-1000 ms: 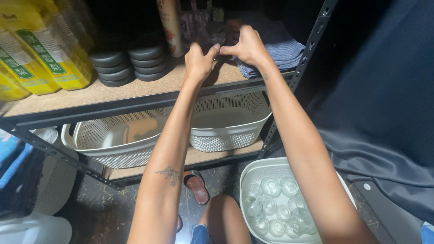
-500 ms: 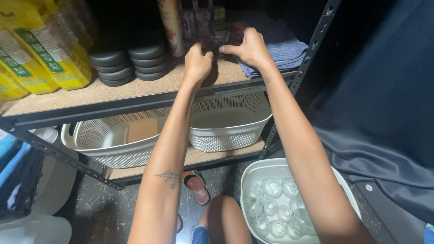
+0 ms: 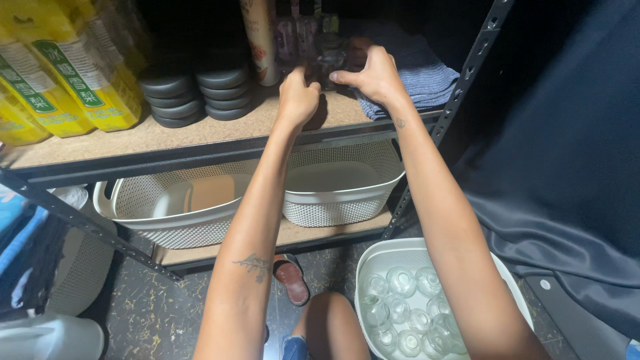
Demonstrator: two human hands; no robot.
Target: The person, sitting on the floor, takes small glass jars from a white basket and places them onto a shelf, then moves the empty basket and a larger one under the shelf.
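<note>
A: What are the hands on?

B: A small clear glass jar (image 3: 328, 63) at the back of the upper shelf (image 3: 200, 133), standing among tall bottles (image 3: 293, 33) and just left of a folded blue towel (image 3: 420, 70). The right hand (image 3: 373, 77) curls round its right side, thumb and fingers bent close. The left hand (image 3: 298, 100) comes in from the left with fingertips pinched near the glass; whether it truly grips it, I cannot tell in that dark corner.

A: How should the jar be handled there?

B: My judgement: glass is slick, so keep both hands low on its body, not on the rim. Move it straight and slowly, because the bottles stand close behind and could tip.

A: Anything else nearby to mind?

B: The stacks of dark round stones (image 3: 197, 93) lie to the left, well clear. Below, by the knee, a white tub (image 3: 373, 257) holds more clear glass cups (image 3: 400, 313), so nothing should drop.
</note>
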